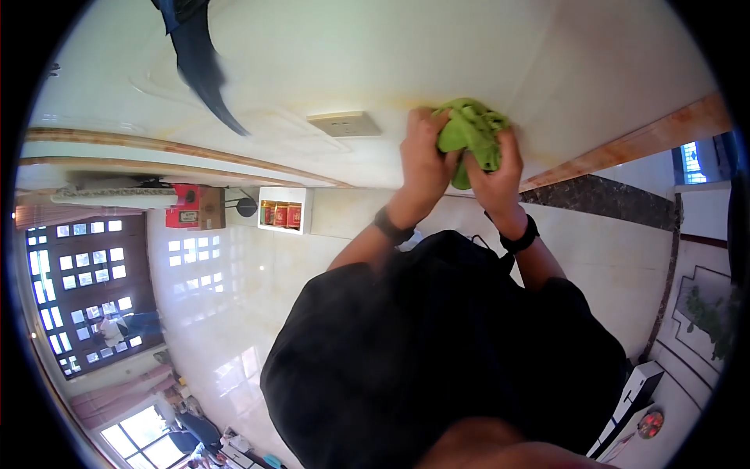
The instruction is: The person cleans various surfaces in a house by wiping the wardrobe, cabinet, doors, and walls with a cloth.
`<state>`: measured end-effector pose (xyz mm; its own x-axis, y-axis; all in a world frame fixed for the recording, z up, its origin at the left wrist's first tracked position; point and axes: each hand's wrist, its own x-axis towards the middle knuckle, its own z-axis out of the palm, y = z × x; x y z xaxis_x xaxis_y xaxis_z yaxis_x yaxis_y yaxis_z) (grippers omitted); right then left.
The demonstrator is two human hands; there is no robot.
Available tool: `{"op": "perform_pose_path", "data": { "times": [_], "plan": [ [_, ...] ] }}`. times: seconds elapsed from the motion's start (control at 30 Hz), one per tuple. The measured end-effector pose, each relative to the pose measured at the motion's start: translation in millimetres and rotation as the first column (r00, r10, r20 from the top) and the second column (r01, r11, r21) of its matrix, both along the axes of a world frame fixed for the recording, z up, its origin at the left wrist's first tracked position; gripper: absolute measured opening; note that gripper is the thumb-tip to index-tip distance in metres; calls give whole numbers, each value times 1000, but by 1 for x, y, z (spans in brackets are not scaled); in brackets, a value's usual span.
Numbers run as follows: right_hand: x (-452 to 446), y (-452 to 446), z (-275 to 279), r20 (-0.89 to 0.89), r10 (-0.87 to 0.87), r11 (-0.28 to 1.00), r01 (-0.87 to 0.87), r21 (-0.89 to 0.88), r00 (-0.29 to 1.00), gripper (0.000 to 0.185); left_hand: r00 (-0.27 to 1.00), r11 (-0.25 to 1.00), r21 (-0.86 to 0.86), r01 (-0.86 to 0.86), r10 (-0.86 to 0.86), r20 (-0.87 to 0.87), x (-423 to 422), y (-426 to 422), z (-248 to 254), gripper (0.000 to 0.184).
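Note:
A crumpled green cloth point(471, 137) is bunched between my two hands, against or just in front of the pale wall point(547, 70). From the left, my left hand point(426, 152) has its fingers closed on the cloth's edge. My right hand point(498, 173) grips the other side, thumb and fingers curled round the fabric. Folds of the cloth partly hide the fingertips. Each wrist wears a dark band. Left of the cloth, a cream socket plate point(344, 123) is set in the wall, with yellowish stains nearby.
A dark hanging strip point(197, 66) comes down at the upper left. On the floor stand a white box point(283, 210) of red-and-gold packs and a red carton point(183, 207). A brown stone trim point(625, 142) borders the wall at right. People are near the far windows.

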<state>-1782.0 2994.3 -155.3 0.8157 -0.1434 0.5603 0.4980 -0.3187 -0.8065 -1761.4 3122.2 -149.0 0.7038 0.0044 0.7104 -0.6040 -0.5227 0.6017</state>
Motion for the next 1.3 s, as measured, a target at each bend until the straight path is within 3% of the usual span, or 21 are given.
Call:
{"op": "perform_pose_path", "data": {
  "times": [0.13,0.23,0.4,0.53,0.67,0.87,0.93,1.03,1.13,1.17,1.3],
  "plan": [
    [-6,-33,2,-17,-100,990,101,102,995,39,992,995,61,78,-84,95,3,-41,21,56],
    [-11,-50,-20,-87,-135,976,148,162,987,38,989,980,134,147,-148,-1,0,-55,9,52],
    [-18,-48,-78,-229,-173,979,193,69,958,33,975,951,222,213,-193,-108,-3,-45,-42,46],
    [-21,-8,-100,-300,-208,975,224,17,931,30,958,920,275,280,-246,-150,2,-3,-79,48],
    [-16,43,-121,-263,-200,979,206,-4,944,31,946,885,338,321,-285,-152,9,57,-92,49],
    [-2,164,-133,-238,-143,990,141,-26,961,33,949,878,377,296,-225,-221,17,179,-124,48],
    [3,215,-134,-227,-96,995,97,-5,969,33,942,898,335,286,-199,-270,19,232,-127,42],
    [18,286,-137,-219,-14,991,-15,-130,976,36,892,929,290,231,-83,-444,20,316,-123,40],
    [32,354,-118,-138,77,973,-105,-207,987,37,941,985,174,10,50,-334,17,385,-114,48],
    [36,373,-103,-100,104,970,-123,-208,990,37,951,1000,18,-20,24,-307,17,402,-111,51],
    [52,422,-31,116,174,963,-145,-226,978,38,992,979,-172,-107,94,-78,28,441,-55,47]
  ]
}}
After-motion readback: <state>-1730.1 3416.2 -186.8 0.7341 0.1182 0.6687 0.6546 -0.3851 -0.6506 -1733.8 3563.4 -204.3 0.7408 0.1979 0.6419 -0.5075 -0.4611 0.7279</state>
